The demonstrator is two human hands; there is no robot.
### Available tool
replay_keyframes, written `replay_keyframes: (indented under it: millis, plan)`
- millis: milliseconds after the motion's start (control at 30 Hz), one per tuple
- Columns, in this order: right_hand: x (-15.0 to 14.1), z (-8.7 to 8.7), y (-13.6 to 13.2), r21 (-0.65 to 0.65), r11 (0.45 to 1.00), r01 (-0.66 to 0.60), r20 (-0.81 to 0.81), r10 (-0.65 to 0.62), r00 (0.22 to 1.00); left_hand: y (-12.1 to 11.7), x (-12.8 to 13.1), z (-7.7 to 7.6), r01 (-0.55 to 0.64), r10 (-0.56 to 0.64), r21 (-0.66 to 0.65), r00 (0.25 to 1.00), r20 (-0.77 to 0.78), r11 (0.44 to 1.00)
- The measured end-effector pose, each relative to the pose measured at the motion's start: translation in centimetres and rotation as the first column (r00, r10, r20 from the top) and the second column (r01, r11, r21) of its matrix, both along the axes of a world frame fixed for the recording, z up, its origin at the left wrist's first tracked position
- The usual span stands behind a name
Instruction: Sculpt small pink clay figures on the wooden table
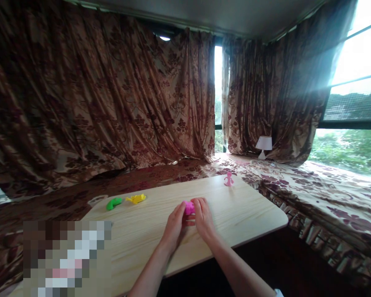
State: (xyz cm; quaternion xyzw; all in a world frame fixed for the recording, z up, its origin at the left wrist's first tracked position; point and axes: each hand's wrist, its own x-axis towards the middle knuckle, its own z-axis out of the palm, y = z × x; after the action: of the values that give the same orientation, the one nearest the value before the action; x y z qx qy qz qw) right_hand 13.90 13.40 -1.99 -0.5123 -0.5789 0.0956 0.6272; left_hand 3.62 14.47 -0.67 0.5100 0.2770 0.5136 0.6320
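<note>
A bright pink lump (189,207), which looks like modelling clay, sits between my two hands over the middle of the table. My left hand (174,219) presses on its left side with curled fingers. From the right, my right hand (203,214) closes round it, fingers bent over the top. Much of the lump is covered by my fingers, so its full shape is hidden. Farther off stands a small pink figure (228,179), upright on a base. To the left lie a curved green piece (113,203) and an irregular yellow piece (137,199).
All of this is on a pale wooden table (247,206) with rounded corners. A clear round container (97,200) is at its far left edge. Blurred squares hide the near left part. Behind are a flower-patterned covered bench (336,206), a white lamp (263,145) and curtains (111,90).
</note>
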Motion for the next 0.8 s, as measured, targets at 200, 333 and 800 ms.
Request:
replay_keyframes:
  millis: [200,333,800]
  plan:
    - [-0.8,1.0,-1.4,0.052,0.995,-0.089,0.298,0.069,0.952,1.2,-0.8,-0.1,0.121,-0.013,-0.273,0.930,0.368,0.954]
    - [-0.9,0.3,-1.2,0.099,0.988,-0.115,0.182,0.096,0.979,2.0,-1.6,-0.5,0.008,0.128,-0.338,0.918,0.376,0.941]
    - [-3.1,2.0,-0.7,0.137,0.972,-0.192,0.469,0.107,0.877,0.5,-3.0,1.1,0.436,-0.266,-0.263,0.825,0.499,0.860]
